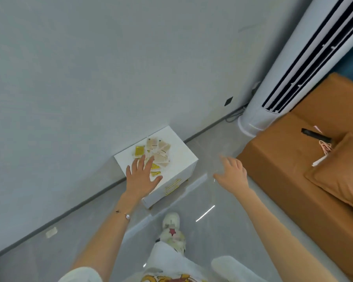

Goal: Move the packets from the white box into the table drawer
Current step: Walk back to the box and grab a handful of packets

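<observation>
Packets (158,152) are piled in a loose heap of beige and yellow ones on top of the little white counter (181,147), and your left hand (143,176) is right over the near edge of that heap. Grip on that side is spread, fingers straight and fanned out, palm down, pinching nothing; can't tell if the fingertips actually touch the packets or just hover over them. I also can't make out a box rim around the pile, it all reads as white on white. There's a thin bracelet (126,215) on that wrist. Your right hand (232,174) hangs in the air off to the counter's right, over the floor (212,231), grip loose and spread too, holding nothing. Just below your left hand the drawer front (161,193) with its gold handles (173,184) looks closed. The counter stands against the grey wall (90,78). Your shoe (172,226) is on the glossy floor just in front of it. Further right there's an orange sofa (283,159) with a cushion (344,169), and a tall white air conditioner (283,78) in the corner.
</observation>
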{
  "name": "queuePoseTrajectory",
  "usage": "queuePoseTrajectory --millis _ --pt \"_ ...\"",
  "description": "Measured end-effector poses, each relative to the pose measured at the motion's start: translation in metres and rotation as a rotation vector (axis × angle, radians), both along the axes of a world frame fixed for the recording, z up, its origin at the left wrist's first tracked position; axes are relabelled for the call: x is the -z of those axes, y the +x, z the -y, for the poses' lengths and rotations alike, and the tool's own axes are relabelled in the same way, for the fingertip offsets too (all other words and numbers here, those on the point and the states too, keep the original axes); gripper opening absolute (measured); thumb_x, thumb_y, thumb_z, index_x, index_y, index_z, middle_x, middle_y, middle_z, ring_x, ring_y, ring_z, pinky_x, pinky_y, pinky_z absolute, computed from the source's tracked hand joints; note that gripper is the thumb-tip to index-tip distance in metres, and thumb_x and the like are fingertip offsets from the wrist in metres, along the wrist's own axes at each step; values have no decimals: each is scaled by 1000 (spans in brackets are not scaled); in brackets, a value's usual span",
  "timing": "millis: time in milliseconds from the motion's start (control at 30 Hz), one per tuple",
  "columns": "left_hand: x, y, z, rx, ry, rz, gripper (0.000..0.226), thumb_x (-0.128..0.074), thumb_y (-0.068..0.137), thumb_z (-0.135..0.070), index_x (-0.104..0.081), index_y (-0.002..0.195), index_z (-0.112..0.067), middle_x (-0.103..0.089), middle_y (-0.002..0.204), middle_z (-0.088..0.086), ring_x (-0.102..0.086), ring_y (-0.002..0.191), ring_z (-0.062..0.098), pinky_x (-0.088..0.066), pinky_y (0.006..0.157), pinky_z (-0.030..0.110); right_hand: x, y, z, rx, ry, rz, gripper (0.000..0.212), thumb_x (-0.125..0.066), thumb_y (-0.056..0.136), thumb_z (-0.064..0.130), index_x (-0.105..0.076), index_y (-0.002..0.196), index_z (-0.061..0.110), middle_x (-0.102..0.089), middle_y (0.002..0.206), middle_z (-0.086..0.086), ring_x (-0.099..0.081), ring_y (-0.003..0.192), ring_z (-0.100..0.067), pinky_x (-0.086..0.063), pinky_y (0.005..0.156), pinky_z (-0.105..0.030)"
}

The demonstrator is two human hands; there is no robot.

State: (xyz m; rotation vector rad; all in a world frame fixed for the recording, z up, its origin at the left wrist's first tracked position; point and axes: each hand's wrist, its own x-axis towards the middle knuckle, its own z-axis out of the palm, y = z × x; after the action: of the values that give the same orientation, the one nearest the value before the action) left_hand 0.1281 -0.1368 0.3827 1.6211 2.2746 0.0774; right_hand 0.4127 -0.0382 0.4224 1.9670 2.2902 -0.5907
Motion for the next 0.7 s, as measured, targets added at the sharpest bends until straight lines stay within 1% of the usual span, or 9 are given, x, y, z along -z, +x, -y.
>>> queuePoseTrajectory --millis 100,200,333,467,600,700 --pt "24 -28 -27 -62 -32 -1 77 -38 91 -64 -5 152 -32 1 161 3 -1 147 30 -7 118 51 20 -33 -45 -46 -18 4 73 -57 88 45 -24 150 27 -32 151 -7 -23 141 -29 -23 112 -41" --pt "44 -53 -53 -111 -92 11 79 -39 90 -65 -5 153 -31 1 161 4 -1 147 31 -7 117 52 35 -62 -81 -78 -86 5 71 -54 90 47 -23 151 26 -28 154 -7 -20 143 -29 -22 113 -42" --pt "61 -75 -85 -139 -152 38 79 -38 90 -65 -3 153 -31 1 161 5 -3 147 32 -8 116 51 49 -92 -124 -118 -131 -19 71 -56 90 45 -23 150 26 -29 153 -7 -22 142 -29 -23 113 -43" --pt "81 -90 -112 -217 -205 79 79 -38 90 -65 -4 153 -31 1 161 6 -4 147 31 -8 116 49 74 -124 -161 -148 -230 -23 71 -55 91 46 -23 150 25 -30 153 -8 -25 141 -30 -24 113 -44" --pt "120 -99 -133 -362 -216 166 77 -40 90 -64 -8 152 -31 -3 161 5 -8 147 30 -11 116 45 124 -164 -194 -205 -325 -50 71 -54 91 47 -21 151 27 -29 153 -9 -24 141 -31 -23 115 -46" --pt "175 -109 -148 -467 -259 187 81 -32 86 -69 -7 152 -31 -3 161 5 -9 146 29 -13 115 44 182 -198 -219 -282 -378 -18 72 -53 92 48 -18 152 28 -26 154 -6 -24 140 -29 -28 111 -44"
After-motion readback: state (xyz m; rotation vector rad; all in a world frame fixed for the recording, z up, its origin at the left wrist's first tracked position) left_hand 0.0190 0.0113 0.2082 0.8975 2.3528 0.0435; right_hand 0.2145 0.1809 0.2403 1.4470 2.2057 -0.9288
